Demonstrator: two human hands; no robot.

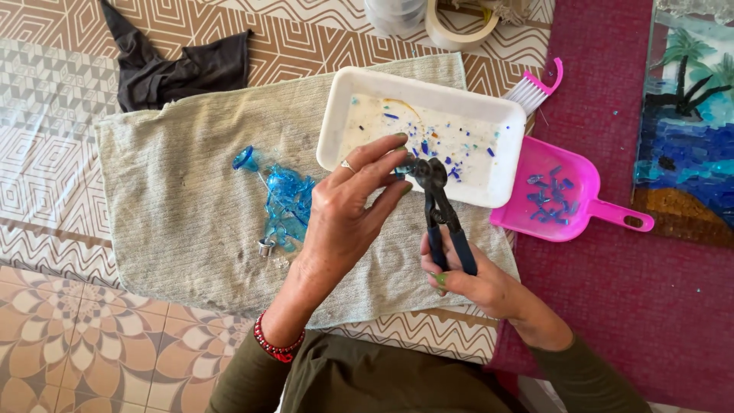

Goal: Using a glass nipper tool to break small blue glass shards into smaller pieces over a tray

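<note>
While the left hand (348,210) pinches a small piece of blue glass (403,164) between thumb and fingertips, the right hand (466,279) is closed around the blue handles of the nippers (440,206), whose head sits at that piece, just over the near edge of the white tray (359,88). Left of the left hand, broken blue glass (287,203) lies on the grey towel (183,191); right of the nippers rests a pink dustpan (569,203)
</note>
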